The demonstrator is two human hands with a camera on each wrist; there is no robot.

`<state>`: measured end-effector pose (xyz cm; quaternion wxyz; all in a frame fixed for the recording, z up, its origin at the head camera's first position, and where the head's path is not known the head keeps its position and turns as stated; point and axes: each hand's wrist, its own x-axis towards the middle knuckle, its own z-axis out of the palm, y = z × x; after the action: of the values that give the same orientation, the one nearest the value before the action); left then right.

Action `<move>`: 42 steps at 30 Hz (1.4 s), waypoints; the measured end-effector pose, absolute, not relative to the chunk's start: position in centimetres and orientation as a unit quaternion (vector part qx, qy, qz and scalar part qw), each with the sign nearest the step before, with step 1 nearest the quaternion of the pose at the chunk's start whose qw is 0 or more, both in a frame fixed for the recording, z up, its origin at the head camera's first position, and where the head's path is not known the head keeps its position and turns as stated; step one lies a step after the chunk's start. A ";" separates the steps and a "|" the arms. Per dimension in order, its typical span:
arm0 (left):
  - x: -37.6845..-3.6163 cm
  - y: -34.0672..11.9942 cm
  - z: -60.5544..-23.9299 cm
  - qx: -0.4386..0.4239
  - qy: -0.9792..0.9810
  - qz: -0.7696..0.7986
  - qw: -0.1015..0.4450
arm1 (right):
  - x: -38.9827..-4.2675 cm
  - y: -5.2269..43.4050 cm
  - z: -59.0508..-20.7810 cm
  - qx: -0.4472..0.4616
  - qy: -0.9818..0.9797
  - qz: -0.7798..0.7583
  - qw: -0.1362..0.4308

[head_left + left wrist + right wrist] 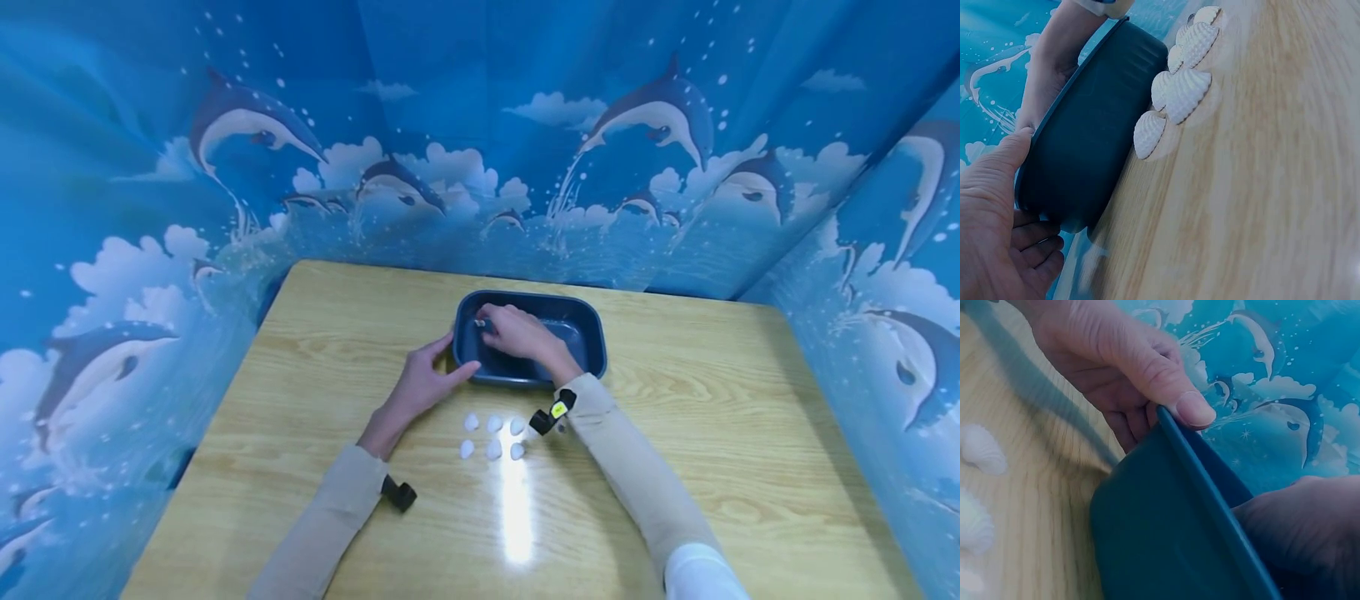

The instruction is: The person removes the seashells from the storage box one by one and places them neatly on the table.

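A dark blue plastic basin (585,333) stands on the wooden table. My left hand (448,360) grips its near left corner, with the thumb (1192,409) on the rim and the fingers (1035,240) against the outer wall (1085,144). My right hand (489,320) reaches down inside the basin at its left end. Its curled fingertips pinch a small white shell (479,322). Several white ribbed shells (492,437) lie in two rows on the table just in front of the basin. They also show as the shells (1180,90) in the left wrist view.
The table (712,433) is light wood, with a bright glare strip (516,508) near its front. Blue dolphin-print curtains (480,150) close it in at the back and on both sides. Each wrist carries a black camera mount (397,493).
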<state>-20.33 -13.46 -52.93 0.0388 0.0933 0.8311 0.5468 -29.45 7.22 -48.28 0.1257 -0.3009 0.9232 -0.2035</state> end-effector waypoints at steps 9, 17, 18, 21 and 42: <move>-20.4 -13.4 -53.1 0.085 0.835 0.542 0.039 | -29.7 6.9 -48.4 -0.290 0.925 -0.169 0.178; -20.4 -13.4 -53.2 0.084 0.834 0.544 0.038 | -29.3 6.8 -49.0 -0.306 0.924 -0.182 0.136; -20.3 -13.4 -53.2 0.084 0.834 0.544 0.038 | -29.3 6.8 -49.1 -0.308 0.925 -0.182 0.131; -20.3 -13.4 -53.3 0.083 0.833 0.546 0.038 | -29.3 6.8 -49.3 -0.315 0.923 -0.185 0.124; -20.4 -13.4 -53.4 0.088 0.833 0.546 0.036 | -29.2 7.5 -49.2 -0.307 0.918 -0.194 0.161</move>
<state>-20.38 -13.35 -53.35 0.0357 0.0879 0.8325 0.5458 -29.21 7.49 -49.21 0.1610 -0.3068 0.9179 -0.1936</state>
